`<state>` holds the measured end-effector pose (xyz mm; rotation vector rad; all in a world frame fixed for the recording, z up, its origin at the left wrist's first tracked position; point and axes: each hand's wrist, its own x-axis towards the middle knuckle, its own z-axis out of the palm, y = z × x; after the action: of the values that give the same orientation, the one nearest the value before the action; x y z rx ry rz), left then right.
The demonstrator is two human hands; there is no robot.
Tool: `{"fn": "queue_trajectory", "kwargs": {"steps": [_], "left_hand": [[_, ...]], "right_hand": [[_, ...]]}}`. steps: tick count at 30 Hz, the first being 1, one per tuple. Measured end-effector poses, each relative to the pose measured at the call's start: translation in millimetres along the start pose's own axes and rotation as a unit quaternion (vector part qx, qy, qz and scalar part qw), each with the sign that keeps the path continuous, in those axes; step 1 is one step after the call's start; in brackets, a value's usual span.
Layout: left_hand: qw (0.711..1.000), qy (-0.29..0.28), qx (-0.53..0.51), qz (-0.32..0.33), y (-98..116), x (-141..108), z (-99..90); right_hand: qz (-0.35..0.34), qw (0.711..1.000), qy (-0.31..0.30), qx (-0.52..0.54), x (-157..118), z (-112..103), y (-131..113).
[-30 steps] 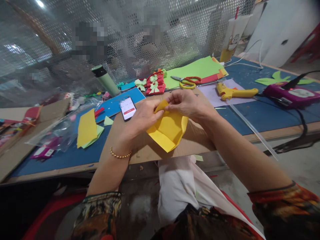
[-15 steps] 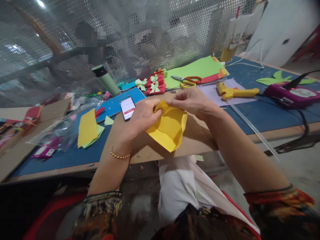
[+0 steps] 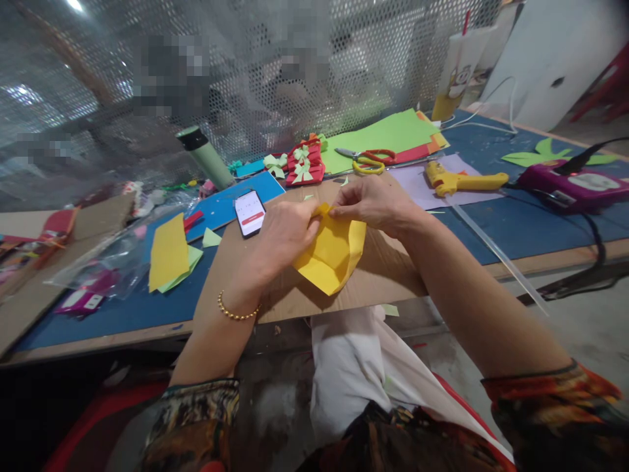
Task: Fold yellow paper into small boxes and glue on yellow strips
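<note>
Left hand (image 3: 291, 229) and right hand (image 3: 372, 202) pinch the yellow paper (image 3: 334, 252) at its top; creases are in, folding looks partway, the lower end open

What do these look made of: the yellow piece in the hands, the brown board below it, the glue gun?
Yellow piece: probably stiff paper, matte, since it holds sharp creases; thin felt is possible. Brown board: likely cardboard, dull and plain brown. Glue gun: apparently hard plastic, smooth moulded yellow body.

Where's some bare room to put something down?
Bare blue table shows between the clear stick and purple device, and behind the lilac paper. It's crowded by the scissors, and where left hand and right hand hold yellow paper.
</note>
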<state>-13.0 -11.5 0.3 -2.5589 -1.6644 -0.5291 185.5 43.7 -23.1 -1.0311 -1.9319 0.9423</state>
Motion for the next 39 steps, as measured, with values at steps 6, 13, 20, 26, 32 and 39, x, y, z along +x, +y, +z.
{"fn": "queue_trajectory", "kwargs": {"steps": [6,13,20,26,32,39], "left_hand": [[0.996,0.004,0.091,0.02,0.1,-0.1,3.5],[0.999,0.018,0.019,0.025,5.0,-3.7,4.9],[0.985,-0.016,-0.166,0.036,3.6,-5.2,-9.0],[0.982,-0.038,-0.185,-0.029,1.0,0.1,-14.1],[0.963,-0.061,-0.254,-0.066,-1.7,2.0,-13.3],[0.929,-0.106,-0.349,-0.062,-7.6,3.5,-18.5]], "right_hand": [[-0.009,0.998,-0.016,0.06,0.2,1.2,0.4],[0.039,0.999,0.02,-0.001,-3.7,-0.2,-12.6],[0.022,0.999,0.033,0.011,-3.1,-0.4,-7.6],[0.0,0.999,0.026,0.038,-3.4,0.6,-4.5],[-0.008,0.996,-0.002,0.084,-3.5,-0.5,-5.1],[-0.002,0.992,-0.007,0.123,-5.5,-2.4,-6.9]]}}
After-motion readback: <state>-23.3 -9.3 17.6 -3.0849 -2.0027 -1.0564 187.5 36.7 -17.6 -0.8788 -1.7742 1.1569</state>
